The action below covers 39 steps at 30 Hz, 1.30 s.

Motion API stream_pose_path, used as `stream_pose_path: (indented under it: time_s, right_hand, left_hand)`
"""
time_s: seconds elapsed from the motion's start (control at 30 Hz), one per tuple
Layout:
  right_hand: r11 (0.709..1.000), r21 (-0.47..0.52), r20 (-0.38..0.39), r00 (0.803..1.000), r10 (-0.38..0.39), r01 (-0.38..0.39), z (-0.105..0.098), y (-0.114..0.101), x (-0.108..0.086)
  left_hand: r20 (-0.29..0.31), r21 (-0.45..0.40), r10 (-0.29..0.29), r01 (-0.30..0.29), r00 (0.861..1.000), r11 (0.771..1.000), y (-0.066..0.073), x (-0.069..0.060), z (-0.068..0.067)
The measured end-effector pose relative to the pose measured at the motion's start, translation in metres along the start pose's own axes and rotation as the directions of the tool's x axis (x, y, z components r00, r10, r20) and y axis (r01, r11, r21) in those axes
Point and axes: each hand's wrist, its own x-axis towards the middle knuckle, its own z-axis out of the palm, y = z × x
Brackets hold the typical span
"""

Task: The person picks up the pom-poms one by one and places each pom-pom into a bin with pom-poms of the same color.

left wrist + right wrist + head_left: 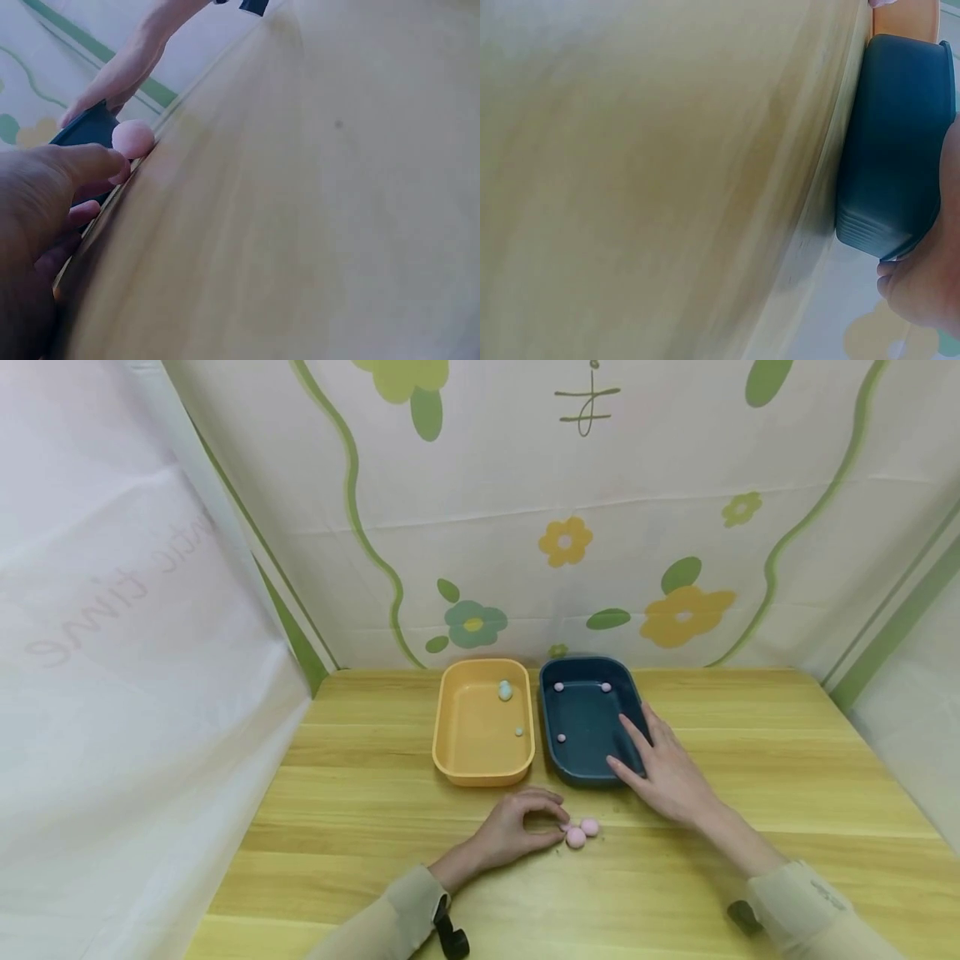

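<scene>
My left hand (517,828) is low over the table, its thumb and forefinger pinching a small pink ball (566,827), mostly hidden by the fingertips. Right beside them lie two larger pink balls, a nearer ball (575,837) and a farther ball (590,827). In the left wrist view, a pink ball (133,139) shows past the fingertips. My right hand (671,777) rests across the right rim of a dark blue tray (588,777), fingers spread and fairly straight, some inside the wall and some outside. Small pink balls (606,687) lie apart near the tray's corners.
Left of the blue tray stands a yellow tray (483,779), holding a pale green lump (506,692) and a tiny green ball (519,732). Both trays sit near the back edge of the wooden table (360,793), by a flower-printed cloth (517,593).
</scene>
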Motion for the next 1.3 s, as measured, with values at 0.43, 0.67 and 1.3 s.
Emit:
stream_pose_path:
  time_s: [0.43, 0.67, 1.3]
  right_hand:
    - [1.000, -0.005, -0.010, 1.000, -0.002, 0.002, 0.000, 0.001, 0.000]
    - [1.000, -0.005, -0.015, 1.000, -0.008, 0.008, 0.001, 0.001, 0.001]
    - [1.000, 0.006, -0.024, 1.000, -0.010, 0.010, 0.001, 0.000, 0.000]
  left_hand:
    - [-0.096, -0.025, 0.041, -0.043, 0.995, 0.999, 0.005, -0.002, -0.001]
    - [-0.139, -0.052, 0.054, -0.062, 0.989, 0.997, 0.012, 0.000, -0.006]
    - [-0.274, -0.026, 0.249, -0.266, 0.929, 0.964, 0.032, 0.018, -0.023]
